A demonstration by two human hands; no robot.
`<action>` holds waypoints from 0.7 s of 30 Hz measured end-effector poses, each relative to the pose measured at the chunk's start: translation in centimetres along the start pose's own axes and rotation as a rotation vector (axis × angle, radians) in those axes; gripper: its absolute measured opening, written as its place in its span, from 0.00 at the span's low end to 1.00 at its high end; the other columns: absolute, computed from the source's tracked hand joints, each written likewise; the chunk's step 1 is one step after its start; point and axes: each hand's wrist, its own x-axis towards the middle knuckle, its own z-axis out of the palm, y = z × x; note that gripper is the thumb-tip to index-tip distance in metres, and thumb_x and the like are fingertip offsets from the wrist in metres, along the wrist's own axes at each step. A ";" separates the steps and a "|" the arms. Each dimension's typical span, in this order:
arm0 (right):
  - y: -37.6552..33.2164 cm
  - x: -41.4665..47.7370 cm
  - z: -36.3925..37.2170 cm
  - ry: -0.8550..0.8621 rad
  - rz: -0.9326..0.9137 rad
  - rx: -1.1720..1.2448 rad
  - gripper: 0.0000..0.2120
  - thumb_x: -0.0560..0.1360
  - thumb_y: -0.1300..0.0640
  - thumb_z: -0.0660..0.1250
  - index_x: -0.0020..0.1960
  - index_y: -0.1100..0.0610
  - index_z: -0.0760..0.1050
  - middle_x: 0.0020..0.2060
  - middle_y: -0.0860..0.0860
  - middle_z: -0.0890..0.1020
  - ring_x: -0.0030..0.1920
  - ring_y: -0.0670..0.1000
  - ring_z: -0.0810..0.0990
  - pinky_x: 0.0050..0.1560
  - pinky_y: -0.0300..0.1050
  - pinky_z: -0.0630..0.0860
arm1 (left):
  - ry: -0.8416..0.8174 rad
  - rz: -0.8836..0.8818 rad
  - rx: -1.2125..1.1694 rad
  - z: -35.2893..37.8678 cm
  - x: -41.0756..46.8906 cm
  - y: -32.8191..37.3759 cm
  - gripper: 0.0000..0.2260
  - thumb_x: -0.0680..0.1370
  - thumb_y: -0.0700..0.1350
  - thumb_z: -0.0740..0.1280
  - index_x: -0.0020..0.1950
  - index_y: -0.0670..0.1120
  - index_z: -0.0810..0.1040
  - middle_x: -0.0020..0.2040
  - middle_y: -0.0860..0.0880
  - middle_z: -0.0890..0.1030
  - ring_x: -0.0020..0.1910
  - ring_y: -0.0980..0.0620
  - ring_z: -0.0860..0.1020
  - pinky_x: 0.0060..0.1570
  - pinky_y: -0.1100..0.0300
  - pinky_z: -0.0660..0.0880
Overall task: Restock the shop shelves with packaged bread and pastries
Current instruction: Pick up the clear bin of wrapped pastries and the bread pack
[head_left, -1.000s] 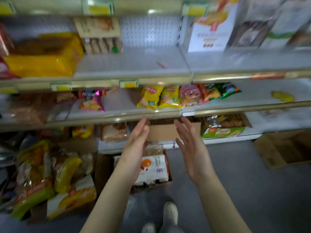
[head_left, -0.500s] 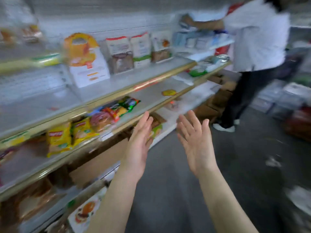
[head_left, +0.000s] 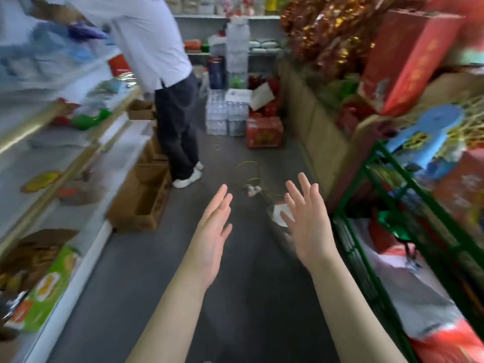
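Observation:
My left hand (head_left: 213, 233) and my right hand (head_left: 307, 224) are both held out in front of me over the grey aisle floor, fingers apart, palms facing each other, holding nothing. The shop shelves (head_left: 86, 153) run along the left, blurred, with a yellow packet (head_left: 39, 180) on a middle shelf and a green and white box of pastries (head_left: 44, 289) on the bottom shelf. No bread package is in either hand.
A person in a white shirt (head_left: 167, 82) stands at the left shelves ahead. Open cardboard boxes (head_left: 142, 200) sit on the floor by the shelf base. Stacked water bottles (head_left: 226, 113) and red cartons (head_left: 264, 131) close the aisle's end. A green rack (head_left: 392, 213) of goods stands right.
My view has swung right from the snack shelves to looking down the aisle. Both hands stay raised, apart and empty.

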 end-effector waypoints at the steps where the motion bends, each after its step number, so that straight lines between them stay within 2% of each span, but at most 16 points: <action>1: 0.2 0.5 -0.9 0.034 0.030 0.032 0.23 0.84 0.42 0.47 0.78 0.43 0.57 0.74 0.44 0.67 0.73 0.46 0.67 0.69 0.50 0.66 | -0.028 -0.024 0.000 0.5 1.1 -0.6 0.20 0.77 0.58 0.60 0.70 0.66 0.68 0.74 0.60 0.69 0.74 0.59 0.63 0.73 0.56 0.61; 2: 0.4 1.2 -1.6 0.077 0.044 0.053 0.23 0.84 0.42 0.46 0.78 0.43 0.56 0.74 0.44 0.67 0.73 0.46 0.68 0.67 0.48 0.67 | -0.055 -0.049 -0.002 0.8 2.2 -1.1 0.21 0.76 0.59 0.61 0.70 0.66 0.68 0.74 0.60 0.69 0.74 0.60 0.64 0.73 0.56 0.61; 5: 0.9 3.0 -2.7 0.187 0.042 0.024 0.26 0.83 0.42 0.50 0.79 0.49 0.57 0.77 0.49 0.63 0.77 0.52 0.62 0.69 0.52 0.62 | -0.097 -0.107 -0.009 1.0 4.8 -2.0 0.24 0.72 0.62 0.61 0.70 0.66 0.68 0.74 0.60 0.68 0.74 0.60 0.64 0.74 0.55 0.62; 7: 1.0 4.6 -2.7 0.259 0.088 0.059 0.24 0.84 0.42 0.49 0.78 0.46 0.59 0.76 0.48 0.64 0.77 0.51 0.61 0.72 0.53 0.60 | -0.122 -0.138 -0.011 0.4 6.9 -2.2 0.24 0.72 0.62 0.62 0.69 0.66 0.68 0.75 0.59 0.68 0.74 0.58 0.64 0.75 0.53 0.61; 12: 2.1 7.6 -2.2 0.343 0.037 -0.015 0.27 0.75 0.33 0.55 0.72 0.38 0.59 0.75 0.47 0.66 0.75 0.50 0.64 0.77 0.57 0.58 | -0.163 -0.180 -0.015 -1.6 12.8 -2.2 0.24 0.72 0.62 0.61 0.69 0.65 0.67 0.75 0.57 0.67 0.75 0.56 0.63 0.75 0.52 0.61; 13: 2.4 8.1 -2.1 0.341 0.031 -0.040 0.31 0.71 0.29 0.58 0.71 0.36 0.59 0.74 0.46 0.67 0.74 0.49 0.65 0.76 0.56 0.58 | -0.175 -0.181 -0.014 -1.9 13.9 -2.3 0.24 0.72 0.62 0.61 0.69 0.65 0.67 0.76 0.57 0.67 0.75 0.56 0.63 0.74 0.53 0.61; 15: 3.0 9.2 -2.1 0.357 0.040 -0.075 0.45 0.59 0.22 0.64 0.72 0.36 0.59 0.72 0.43 0.68 0.73 0.47 0.66 0.75 0.53 0.60 | -0.199 -0.189 -0.004 -2.0 16.0 -2.6 0.24 0.72 0.63 0.61 0.69 0.65 0.67 0.76 0.57 0.66 0.76 0.56 0.63 0.73 0.54 0.61; 17: 3.7 10.0 -2.4 0.388 0.058 -0.090 0.60 0.49 0.18 0.67 0.76 0.40 0.58 0.71 0.41 0.68 0.70 0.44 0.67 0.73 0.52 0.59 | -0.236 -0.207 0.018 -1.8 17.7 -2.9 0.25 0.73 0.65 0.63 0.70 0.66 0.66 0.76 0.58 0.65 0.76 0.56 0.62 0.71 0.54 0.60; 18: 3.9 10.5 -2.7 0.403 0.063 -0.092 0.64 0.46 0.17 0.68 0.77 0.41 0.58 0.70 0.41 0.68 0.70 0.44 0.67 0.73 0.52 0.59 | -0.251 -0.218 0.032 -1.7 18.5 -3.2 0.25 0.73 0.67 0.64 0.70 0.66 0.65 0.77 0.58 0.65 0.76 0.57 0.61 0.72 0.54 0.60; 20: 4.3 11.7 -3.4 0.456 0.085 -0.084 0.62 0.50 0.18 0.68 0.78 0.43 0.57 0.71 0.41 0.68 0.68 0.43 0.67 0.72 0.51 0.59 | -0.280 -0.250 0.060 -1.2 20.2 -3.6 0.30 0.69 0.70 0.66 0.70 0.67 0.65 0.77 0.58 0.64 0.76 0.57 0.61 0.73 0.53 0.59; 21: 4.5 12.5 -4.0 0.491 0.101 -0.068 0.54 0.58 0.21 0.66 0.78 0.44 0.57 0.72 0.42 0.67 0.67 0.43 0.68 0.72 0.49 0.60 | -0.286 -0.275 0.077 -0.9 21.2 -4.0 0.33 0.68 0.71 0.66 0.71 0.67 0.65 0.77 0.58 0.64 0.76 0.56 0.61 0.74 0.53 0.59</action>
